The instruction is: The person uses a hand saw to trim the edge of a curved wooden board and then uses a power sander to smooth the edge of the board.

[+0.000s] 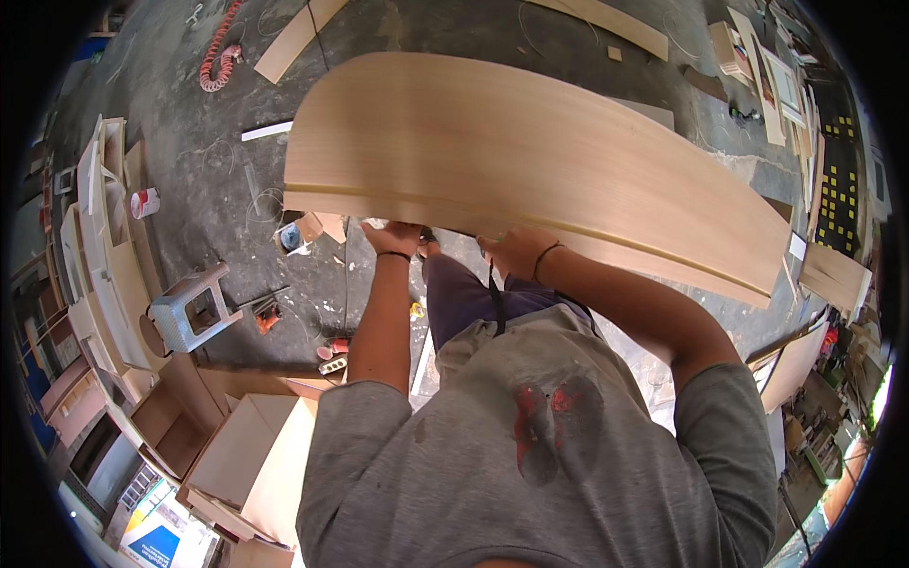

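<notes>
A large light-wood panel [492, 133] with a rounded far left corner spans the view in front of me. Along its near side runs a narrow golden-brown line. My left hand [392, 235] is closed on the near edge, left of the middle, its fingertips partly hidden under the wood. Further right, my right hand [516, 252] grips the same edge, with several fingers curled out of sight. Both wrists wear a dark band. The panel hides much of the floor beyond it.
On the left are a grey-blue stool [194, 310], an orange tool [269, 319], a small open carton [301, 233] and a paint can [145, 203]. A coiled red hose [218, 68] and loose boards [606, 23] lie beyond. Wooden cabinets [256, 445] stand at lower left.
</notes>
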A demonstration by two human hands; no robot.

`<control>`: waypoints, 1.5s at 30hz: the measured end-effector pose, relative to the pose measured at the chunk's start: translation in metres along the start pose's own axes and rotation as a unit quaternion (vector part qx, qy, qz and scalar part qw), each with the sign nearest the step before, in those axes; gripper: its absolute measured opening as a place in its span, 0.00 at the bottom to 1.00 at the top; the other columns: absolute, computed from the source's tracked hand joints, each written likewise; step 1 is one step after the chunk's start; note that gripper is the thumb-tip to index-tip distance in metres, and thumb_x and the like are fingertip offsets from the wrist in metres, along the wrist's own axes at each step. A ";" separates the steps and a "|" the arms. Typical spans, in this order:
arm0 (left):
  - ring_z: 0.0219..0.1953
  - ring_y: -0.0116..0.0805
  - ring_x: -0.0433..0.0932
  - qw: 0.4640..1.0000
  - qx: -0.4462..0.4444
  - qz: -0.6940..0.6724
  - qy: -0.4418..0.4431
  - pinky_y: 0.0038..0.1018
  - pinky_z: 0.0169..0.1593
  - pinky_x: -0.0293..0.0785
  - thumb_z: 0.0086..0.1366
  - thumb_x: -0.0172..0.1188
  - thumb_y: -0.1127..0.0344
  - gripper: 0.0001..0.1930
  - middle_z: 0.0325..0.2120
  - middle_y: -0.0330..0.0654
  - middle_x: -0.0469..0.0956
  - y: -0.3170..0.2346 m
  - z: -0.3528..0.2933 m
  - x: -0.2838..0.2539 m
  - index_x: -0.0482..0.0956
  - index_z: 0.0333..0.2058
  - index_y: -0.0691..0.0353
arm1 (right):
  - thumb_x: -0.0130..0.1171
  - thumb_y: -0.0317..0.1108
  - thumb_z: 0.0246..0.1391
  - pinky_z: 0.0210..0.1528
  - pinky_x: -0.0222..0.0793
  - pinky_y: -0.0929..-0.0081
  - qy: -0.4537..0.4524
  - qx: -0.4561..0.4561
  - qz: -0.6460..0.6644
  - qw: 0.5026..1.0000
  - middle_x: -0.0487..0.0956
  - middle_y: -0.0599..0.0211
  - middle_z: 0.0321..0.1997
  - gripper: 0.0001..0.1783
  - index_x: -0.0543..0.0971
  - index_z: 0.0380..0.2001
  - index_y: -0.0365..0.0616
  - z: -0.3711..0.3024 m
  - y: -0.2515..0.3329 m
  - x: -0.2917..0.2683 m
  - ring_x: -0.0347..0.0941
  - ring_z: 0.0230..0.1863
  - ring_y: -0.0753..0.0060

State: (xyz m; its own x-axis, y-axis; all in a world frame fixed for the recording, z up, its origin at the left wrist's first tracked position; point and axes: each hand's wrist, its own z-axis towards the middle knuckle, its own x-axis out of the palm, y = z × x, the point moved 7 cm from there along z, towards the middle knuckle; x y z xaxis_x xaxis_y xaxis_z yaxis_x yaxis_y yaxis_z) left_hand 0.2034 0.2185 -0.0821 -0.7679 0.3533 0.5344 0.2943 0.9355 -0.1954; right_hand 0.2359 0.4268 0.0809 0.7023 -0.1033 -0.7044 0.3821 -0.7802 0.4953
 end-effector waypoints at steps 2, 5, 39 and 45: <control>0.60 0.55 0.59 0.998 -0.043 -0.031 0.042 0.49 0.62 0.53 0.53 0.24 0.21 0.57 0.56 0.60 0.61 0.006 -0.006 -0.001 0.54 0.57 0.78 | 0.42 0.36 0.56 0.33 0.72 0.58 0.013 0.018 0.001 1.000 0.78 0.47 0.31 0.20 0.66 0.53 0.52 -0.026 0.006 -0.014 0.78 0.33 0.50; 0.62 0.57 0.54 0.990 -0.114 -0.020 0.079 0.49 0.65 0.46 0.53 0.26 0.21 0.57 0.58 0.62 0.57 0.040 -0.053 0.027 0.49 0.58 0.80 | 0.43 0.35 0.56 0.32 0.73 0.58 0.056 0.108 -0.015 0.992 0.78 0.48 0.31 0.19 0.66 0.52 0.53 -0.090 -0.001 -0.046 0.78 0.32 0.51; 0.55 0.52 0.64 0.989 -0.137 -0.047 0.030 0.51 0.56 0.59 0.60 0.27 0.29 0.44 0.52 0.54 0.66 0.176 -0.036 0.009 0.60 0.57 0.64 | 0.49 0.39 0.57 0.33 0.72 0.60 0.048 0.189 0.020 0.981 0.79 0.56 0.28 0.12 0.71 0.39 0.44 -0.157 -0.101 0.022 0.78 0.32 0.56; 0.59 0.52 0.60 0.985 -0.164 -0.008 0.056 0.50 0.60 0.54 0.60 0.23 0.29 0.47 0.56 0.56 0.62 0.209 -0.086 0.028 0.57 0.57 0.71 | 0.46 0.37 0.58 0.35 0.73 0.61 0.064 0.220 0.043 0.972 0.80 0.56 0.29 0.12 0.71 0.43 0.45 -0.219 -0.097 0.005 0.78 0.34 0.55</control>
State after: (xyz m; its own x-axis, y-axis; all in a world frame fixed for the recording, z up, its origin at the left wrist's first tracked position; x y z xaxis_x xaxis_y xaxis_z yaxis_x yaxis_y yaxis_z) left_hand 0.2925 0.4232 -0.0375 -0.7118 0.3185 0.6260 0.4653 0.8815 0.0805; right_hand 0.3333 0.6374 0.1407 0.7999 -0.1253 -0.5869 0.0429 -0.9635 0.2642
